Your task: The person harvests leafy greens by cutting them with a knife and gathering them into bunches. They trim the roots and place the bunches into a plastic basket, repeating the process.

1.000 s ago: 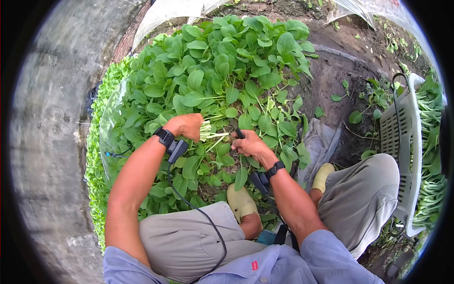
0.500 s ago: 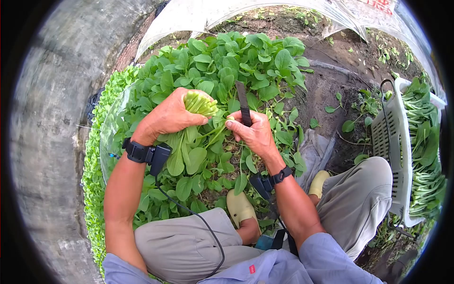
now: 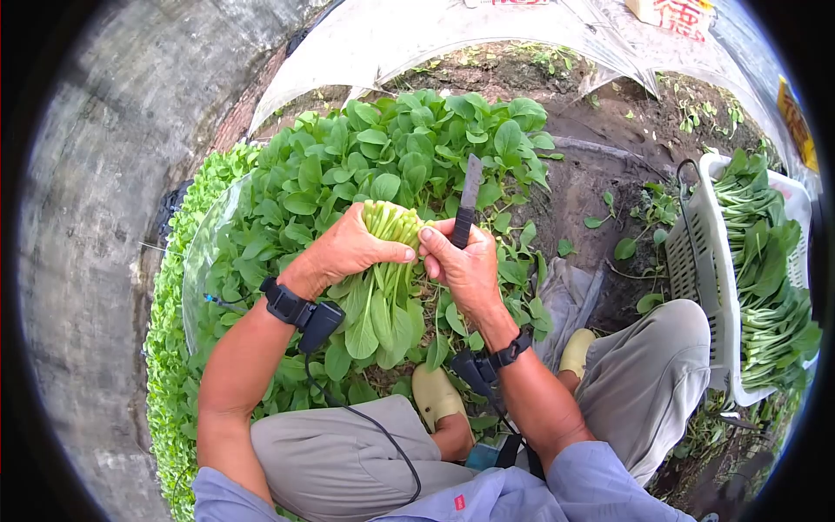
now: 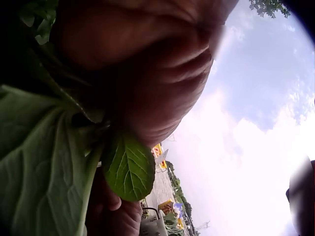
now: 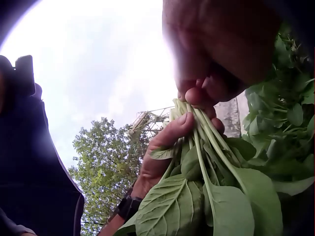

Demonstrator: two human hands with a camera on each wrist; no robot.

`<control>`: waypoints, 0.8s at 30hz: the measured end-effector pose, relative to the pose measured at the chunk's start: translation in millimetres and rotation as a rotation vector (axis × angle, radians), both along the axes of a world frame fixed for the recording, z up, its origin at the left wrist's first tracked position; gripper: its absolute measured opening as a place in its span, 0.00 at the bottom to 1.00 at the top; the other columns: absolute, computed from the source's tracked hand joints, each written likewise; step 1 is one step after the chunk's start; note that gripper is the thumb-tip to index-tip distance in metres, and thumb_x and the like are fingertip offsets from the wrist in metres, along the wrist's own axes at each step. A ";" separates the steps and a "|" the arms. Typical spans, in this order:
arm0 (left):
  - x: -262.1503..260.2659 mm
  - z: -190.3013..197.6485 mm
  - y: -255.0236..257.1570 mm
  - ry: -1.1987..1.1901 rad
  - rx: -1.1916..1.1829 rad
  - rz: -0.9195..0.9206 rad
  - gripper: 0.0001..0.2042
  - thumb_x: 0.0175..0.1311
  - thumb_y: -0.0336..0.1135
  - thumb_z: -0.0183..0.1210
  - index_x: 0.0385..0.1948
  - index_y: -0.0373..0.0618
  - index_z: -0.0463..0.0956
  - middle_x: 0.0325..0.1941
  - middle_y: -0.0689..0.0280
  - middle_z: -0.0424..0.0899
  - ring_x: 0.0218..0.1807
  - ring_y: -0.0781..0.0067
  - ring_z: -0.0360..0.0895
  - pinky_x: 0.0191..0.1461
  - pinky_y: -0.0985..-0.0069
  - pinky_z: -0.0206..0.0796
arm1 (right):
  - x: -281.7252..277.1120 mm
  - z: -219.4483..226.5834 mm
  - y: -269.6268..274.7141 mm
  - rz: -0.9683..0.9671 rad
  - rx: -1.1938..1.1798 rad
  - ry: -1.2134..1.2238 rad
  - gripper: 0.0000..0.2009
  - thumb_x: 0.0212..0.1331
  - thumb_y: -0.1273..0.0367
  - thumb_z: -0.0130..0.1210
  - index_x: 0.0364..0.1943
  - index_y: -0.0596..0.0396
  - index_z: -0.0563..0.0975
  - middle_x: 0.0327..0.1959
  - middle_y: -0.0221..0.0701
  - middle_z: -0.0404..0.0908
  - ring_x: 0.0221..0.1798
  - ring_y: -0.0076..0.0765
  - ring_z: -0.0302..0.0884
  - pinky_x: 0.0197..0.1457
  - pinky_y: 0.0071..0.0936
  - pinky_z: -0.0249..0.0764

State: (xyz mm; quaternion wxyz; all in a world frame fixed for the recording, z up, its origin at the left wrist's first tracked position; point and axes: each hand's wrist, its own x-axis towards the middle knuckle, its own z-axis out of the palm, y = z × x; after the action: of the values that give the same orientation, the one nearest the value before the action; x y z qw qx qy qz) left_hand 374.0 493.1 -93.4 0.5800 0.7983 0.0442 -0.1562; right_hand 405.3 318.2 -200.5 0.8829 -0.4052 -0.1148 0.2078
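A bunch of leafy greens point(image 3: 396, 224) is in my left hand point(image 3: 341, 252), its pale cut stem ends up and its leaves hanging below. Thumb and fingers wrap the stems just under the ends. My right hand point(image 3: 472, 277) grips a knife point(image 3: 470, 183) by its dark handle, blade tilted upward away from me. That hand's thumb and fingertips meet the right side of the stems. From the right wrist, long stems and broad leaves point(image 5: 227, 209) spread below both hands. In the left wrist view a large leaf point(image 4: 39, 162) hangs under the palm.
Dense growing greens point(image 3: 348, 161) fill the bed ahead. A white plastic basket point(image 3: 706, 252) with cut greens stands at my right, beyond my bent knee point(image 3: 674, 348). Plastic sheeting point(image 3: 417, 39) lies at the far end. A concrete strip point(image 3: 104, 261) runs along the left.
My left hand has turned and lifted the bunch, so its stem ends now face up. The right hand has come in against the stems, with the knife blade swung upward.
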 end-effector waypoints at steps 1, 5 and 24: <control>2.8 -1.3 2.4 0.013 0.014 -0.021 0.13 0.58 0.24 0.72 0.45 0.38 0.85 0.42 0.67 0.90 0.42 0.81 0.84 0.48 0.78 0.77 | 2.0 -4.0 0.6 0.021 -0.014 0.002 0.10 0.68 0.66 0.67 0.40 0.60 0.82 0.25 0.25 0.82 0.20 0.15 0.72 0.20 0.15 0.63; 4.8 -1.1 5.8 0.163 -0.051 0.020 0.15 0.57 0.24 0.71 0.47 0.38 0.84 0.41 0.69 0.89 0.42 0.80 0.84 0.49 0.78 0.76 | 11.0 -17.0 -0.6 0.063 -0.048 -0.092 0.10 0.68 0.65 0.66 0.39 0.58 0.82 0.26 0.24 0.83 0.20 0.14 0.72 0.21 0.14 0.63; 29.8 1.3 2.9 -0.025 0.767 -0.103 0.08 0.52 0.30 0.65 0.31 0.35 0.81 0.25 0.66 0.84 0.26 0.79 0.70 0.33 0.71 0.69 | -3.6 -136.2 27.5 -0.259 -0.852 -0.272 0.14 0.69 0.72 0.52 0.53 0.67 0.77 0.35 0.60 0.83 0.40 0.69 0.82 0.47 0.56 0.76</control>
State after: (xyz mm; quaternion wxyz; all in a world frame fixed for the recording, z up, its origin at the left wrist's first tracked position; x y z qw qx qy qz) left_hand 403.8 496.0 -92.1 0.2313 0.9602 0.0519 -0.1475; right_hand 401.7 345.7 -336.7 0.6331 -0.7665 -0.0827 0.0696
